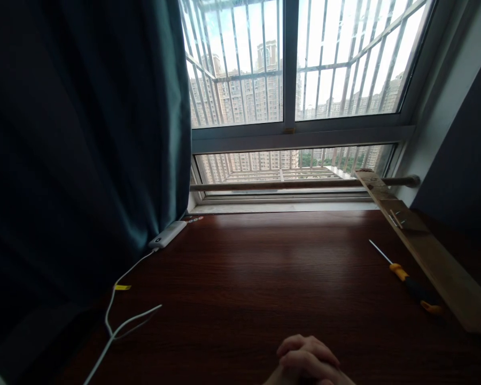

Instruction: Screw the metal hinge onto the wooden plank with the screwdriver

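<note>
At the bottom edge of the head view my two hands are clasped together over the dark red-brown wooden tabletop (272, 278). My left hand (281, 375) and my right hand (317, 364) have their fingers folded over one another. No object shows between them; the palms are hidden and the wrists run out of the frame. To their right lies a screwdriver (399, 271) with a yellow and black handle, its thin shaft pointing toward the window. Beside it a long wooden board (428, 251) slants away, with small pale pieces (396, 219) on it.
A white power strip (168, 234) lies at the curtain's foot, its white cable (108, 342) trailing toward me past a yellow tag (123, 287). The dark blue curtain (144, 117) covers the left side. A horizontal rail (272, 186) crosses before the barred window (240, 96); the board's far end reaches it.
</note>
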The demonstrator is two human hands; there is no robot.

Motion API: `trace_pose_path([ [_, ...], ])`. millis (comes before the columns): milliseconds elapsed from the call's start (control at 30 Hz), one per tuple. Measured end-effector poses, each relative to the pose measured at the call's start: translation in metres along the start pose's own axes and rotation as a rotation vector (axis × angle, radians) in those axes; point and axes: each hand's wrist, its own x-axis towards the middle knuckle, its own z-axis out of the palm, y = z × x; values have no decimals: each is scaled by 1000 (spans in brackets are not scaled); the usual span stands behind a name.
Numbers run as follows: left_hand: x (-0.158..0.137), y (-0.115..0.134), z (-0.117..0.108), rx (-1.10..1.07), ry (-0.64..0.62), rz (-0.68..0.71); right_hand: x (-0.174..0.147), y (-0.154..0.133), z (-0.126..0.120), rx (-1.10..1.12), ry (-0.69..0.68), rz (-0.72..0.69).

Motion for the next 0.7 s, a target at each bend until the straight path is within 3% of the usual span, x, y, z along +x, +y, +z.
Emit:
trace_pose_path([
  [433,-1,1,0,5,22,68,-1,4,-1,50,-3,-31],
  [700,0,9,0,38,32,101,3,-7,-3,-27,1,30],
])
